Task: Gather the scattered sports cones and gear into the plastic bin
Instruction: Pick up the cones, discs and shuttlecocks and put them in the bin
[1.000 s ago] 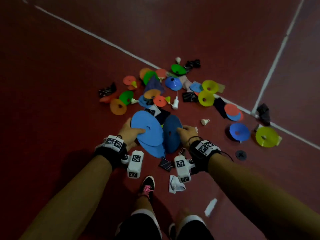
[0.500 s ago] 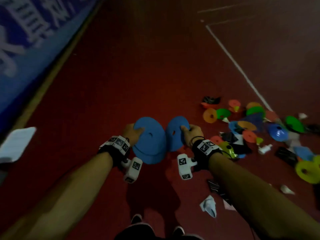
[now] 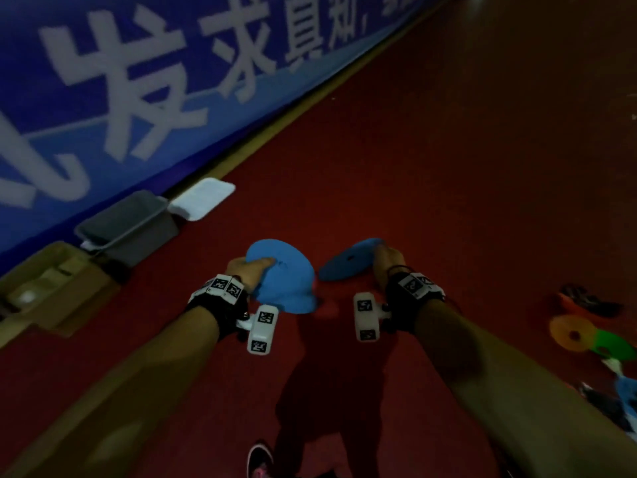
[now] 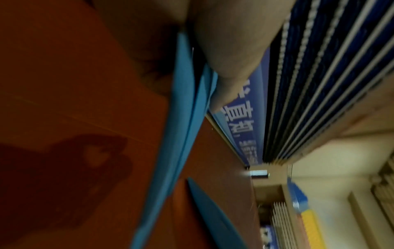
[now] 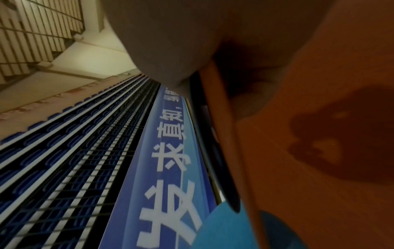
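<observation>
In the head view my left hand [image 3: 250,270] grips a stack of light blue disc cones [image 3: 286,281] by its near rim, thumb on top. My right hand [image 3: 386,257] grips a darker blue disc cone [image 3: 344,263] by its right rim, tilted flat. Both are held above the red floor. The grey plastic bin [image 3: 127,222] stands ahead to the left against the wall, its white lid [image 3: 203,198] lying beside it. The left wrist view shows the light blue cones [image 4: 183,134] edge-on under my thumb [image 4: 230,50]. The right wrist view shows the dark cone's edge [image 5: 213,151].
A blue banner [image 3: 138,81] with white characters runs along the wall at the left. A cardboard box [image 3: 51,284] sits left of the bin. Orange [image 3: 572,332], green [image 3: 612,345] and other cones lie at the right edge. My shoe [image 3: 260,460] is at the bottom.
The view has swung left from the pile of cones to the wall. Both hands have carried the blue cones away from the pile, and the bin and lid have come into view.
</observation>
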`<state>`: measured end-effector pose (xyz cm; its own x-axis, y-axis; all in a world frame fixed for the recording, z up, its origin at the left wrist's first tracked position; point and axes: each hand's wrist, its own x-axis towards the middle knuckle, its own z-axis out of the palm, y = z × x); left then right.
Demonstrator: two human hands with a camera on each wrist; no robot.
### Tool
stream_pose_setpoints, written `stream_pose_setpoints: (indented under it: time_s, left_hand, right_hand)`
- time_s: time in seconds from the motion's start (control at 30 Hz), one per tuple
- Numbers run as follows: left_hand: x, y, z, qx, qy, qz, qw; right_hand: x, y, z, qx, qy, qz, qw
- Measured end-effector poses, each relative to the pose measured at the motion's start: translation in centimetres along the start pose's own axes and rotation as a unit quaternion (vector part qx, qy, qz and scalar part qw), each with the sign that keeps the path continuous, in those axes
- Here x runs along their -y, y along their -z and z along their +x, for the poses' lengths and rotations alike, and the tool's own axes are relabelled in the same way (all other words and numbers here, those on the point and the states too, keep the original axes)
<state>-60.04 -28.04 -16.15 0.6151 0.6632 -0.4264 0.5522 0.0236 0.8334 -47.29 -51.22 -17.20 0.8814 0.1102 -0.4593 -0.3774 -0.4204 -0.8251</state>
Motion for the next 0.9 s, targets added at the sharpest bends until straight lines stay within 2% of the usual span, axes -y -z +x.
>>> stream_pose_setpoints:
  time_s: [0.07,0.13,0.27,0.43,0.53,0.67,0.8,0.9]
  left_hand:
    - [1.2,5.8,2.2,-0.002,0.028,-0.033,0.999]
    - [2.6,11.7,4.4,-0.006,0.03,-0.051,0.998]
    - [6.1,23.0,8.4,-0.044,0.039,-0.079,0.995]
    - [10.3,35.4,12.8,-0.13,0.036,-0.049,0.99]
    - [12.8,41.1,15.5,-0.168,0.035,-0.058,0.984]
    - [15.8,46.3,19.8,-0.226,0.066,-0.045,0.971]
    - [17.5,51.0,25.5,-0.257,0.109,0.035,0.96]
    - [17.6,55.1,30.6,-0.273,0.143,0.088,0.947]
  right_hand:
    - [3.4,-6.9,0.0,0.06,-0.025,-0.06,0.996]
    - [6.7,-14.1,-0.6,0.052,-0.04,-0.078,0.995]
    - [10.4,-27.3,-2.4,0.136,0.036,-0.042,0.989]
    - [16.2,-41.7,-5.8,0.218,0.075,-0.107,0.967]
    - [18.2,-49.1,-6.4,0.257,0.109,-0.13,0.951]
    - [20.2,-57.3,-5.4,0.276,0.173,-0.17,0.93]
    - [22.5,-66.3,-1.6,0.276,0.253,-0.231,0.898]
    - [24.9,-73.1,2.1,0.305,0.266,-0.244,0.881]
